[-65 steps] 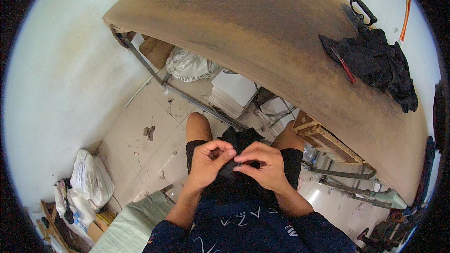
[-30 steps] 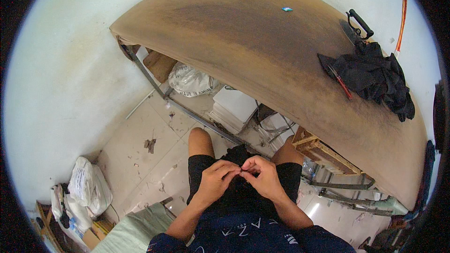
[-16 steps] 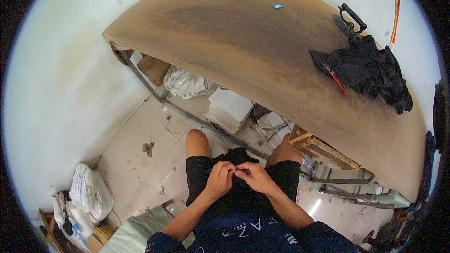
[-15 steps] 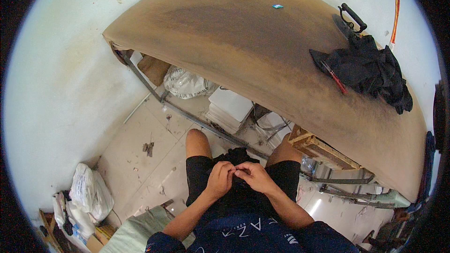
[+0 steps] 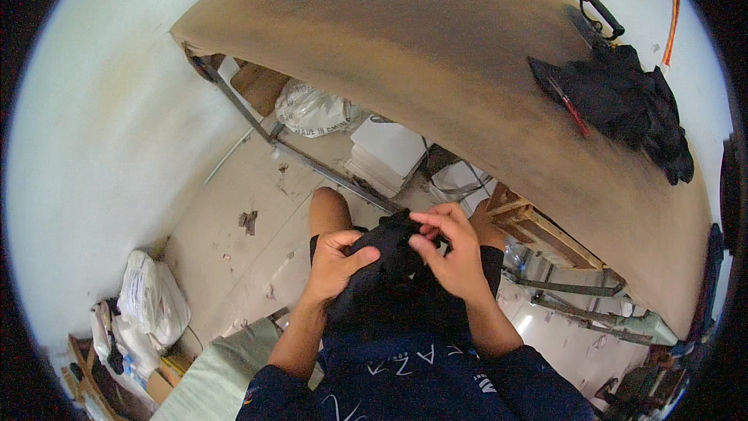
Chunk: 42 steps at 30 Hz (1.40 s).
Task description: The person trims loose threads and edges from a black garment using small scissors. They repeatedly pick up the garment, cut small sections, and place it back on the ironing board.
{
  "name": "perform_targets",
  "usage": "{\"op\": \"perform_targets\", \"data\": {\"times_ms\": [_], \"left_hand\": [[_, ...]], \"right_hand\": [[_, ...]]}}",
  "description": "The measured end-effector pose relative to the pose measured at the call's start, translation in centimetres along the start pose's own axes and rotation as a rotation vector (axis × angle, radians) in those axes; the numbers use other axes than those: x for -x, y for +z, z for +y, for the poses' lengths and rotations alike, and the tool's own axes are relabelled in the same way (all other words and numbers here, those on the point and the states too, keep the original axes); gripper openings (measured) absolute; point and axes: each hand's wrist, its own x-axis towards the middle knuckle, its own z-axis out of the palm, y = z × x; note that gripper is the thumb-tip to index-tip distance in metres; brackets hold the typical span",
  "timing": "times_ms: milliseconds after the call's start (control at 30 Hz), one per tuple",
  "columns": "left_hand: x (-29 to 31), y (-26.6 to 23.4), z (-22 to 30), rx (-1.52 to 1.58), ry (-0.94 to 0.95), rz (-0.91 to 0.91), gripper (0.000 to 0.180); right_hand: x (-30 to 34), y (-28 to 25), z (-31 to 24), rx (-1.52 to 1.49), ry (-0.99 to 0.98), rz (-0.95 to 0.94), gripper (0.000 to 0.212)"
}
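A black cloth (image 5: 382,269) is raised over my lap, bunched toward its far end. My left hand (image 5: 336,265) grips its left side, with the thumb lying on top and the fingers behind. At the cloth's upper right edge is my right hand (image 5: 454,249), its thumb and fingertips apart and the index fingertip beside the fabric. I see nothing between those fingers. Where the cloth ends against my black shorts is hard to make out.
Ahead stands a brown cloth-covered table (image 5: 374,47). On its right lie a heap of black fabric (image 5: 639,109), red-handled scissors (image 5: 575,115) and an iron (image 5: 598,15). Below it are a white stack (image 5: 386,152) and a plastic bag (image 5: 312,107). White bags (image 5: 152,296) sit at left.
My hands, earlier pinched together at my lap, have moved apart and forward. The black cloth is now lifted and spread, with my left hand on it.
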Motion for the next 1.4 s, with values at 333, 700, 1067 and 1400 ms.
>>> {"op": "perform_targets", "data": {"times_ms": [333, 700, 1067, 1400], "left_hand": [[-0.5, 0.5, 0.4, -0.338, 0.173, -0.051, 0.017], [0.4, 0.0, -1.2, 0.363, -0.085, 0.046, 0.017], [0.4, -1.3, -0.9, 0.645, 0.103, -0.091, 0.032], [0.3, -0.9, 0.9, -0.434, 0.291, 0.115, 0.013]], "right_hand": [[0.9, 1.5, -1.1, 0.165, -0.254, 0.03, 0.024], [0.8, 2.0, 1.4, -0.133, -0.235, 0.068, 0.019], [3.0, 4.0, 4.3, -0.464, 0.087, -0.101, 0.024], [3.4, 2.2, 2.9, -0.827, 0.32, -0.082, 0.021]]}}
